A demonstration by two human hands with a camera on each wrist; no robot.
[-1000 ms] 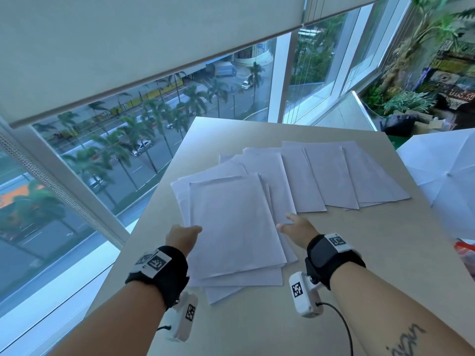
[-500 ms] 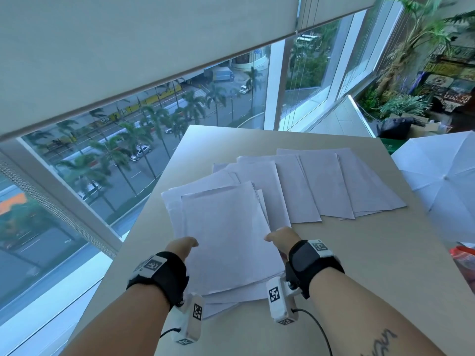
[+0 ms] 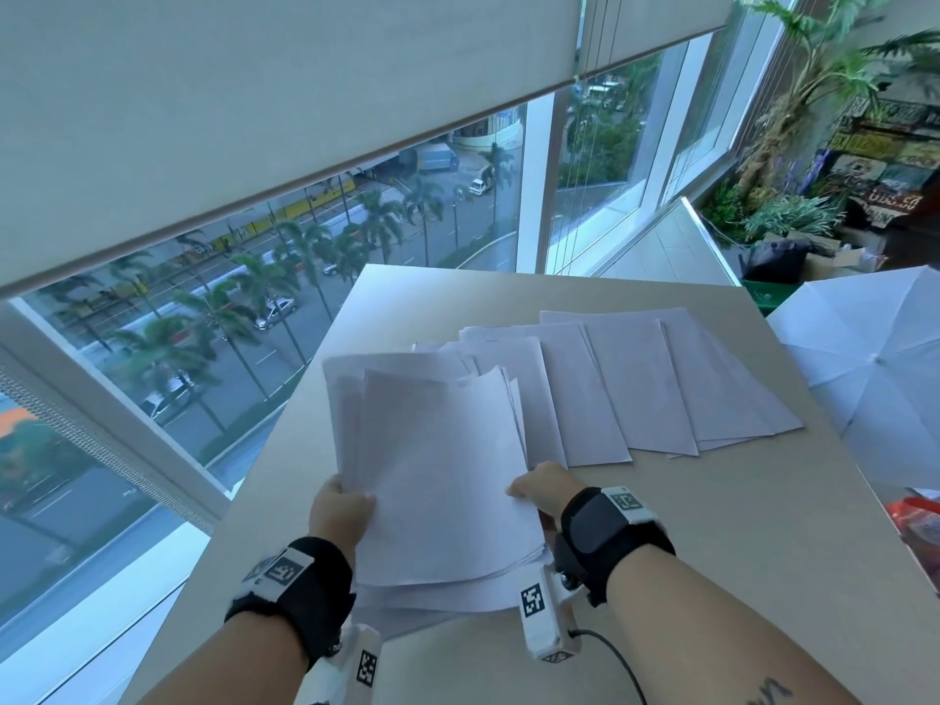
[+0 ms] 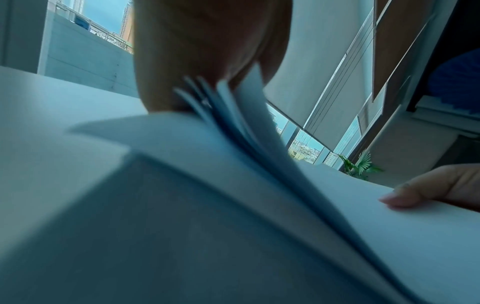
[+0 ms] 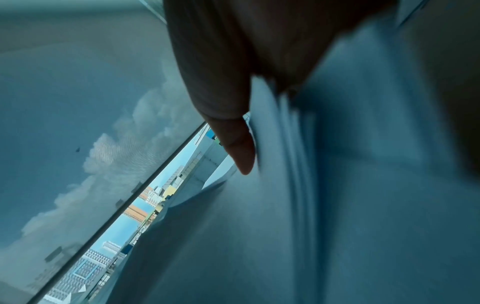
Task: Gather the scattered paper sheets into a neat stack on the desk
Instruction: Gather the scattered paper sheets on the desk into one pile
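A bundle of white paper sheets [image 3: 437, 470] is raised and tilted above the near part of the desk [image 3: 712, 552], its edges uneven. My left hand [image 3: 342, 508] grips its left side and my right hand [image 3: 541, 485] grips its right side, thumbs on top. In the left wrist view the fanned sheet edges [image 4: 233, 127] sit in my left hand [image 4: 207, 51], with the right thumb [image 4: 426, 189] resting on the top sheet. The right wrist view shows my right hand [image 5: 239, 131] pinching the sheets [image 5: 311, 185]. More sheets [image 3: 636, 389] lie fanned flat on the desk behind.
A window with a half-lowered blind [image 3: 254, 94] runs along the desk's left and far sides. A white open umbrella [image 3: 864, 368] sits off the desk's right edge, with plants [image 3: 793, 145] and boxes behind it. A red item [image 3: 915, 521] lies at the right.
Both hands slid toward me along the sides of the near sheets, then closed on them and lifted the bundle off the desk, tilting it up. The far sheets stayed put.
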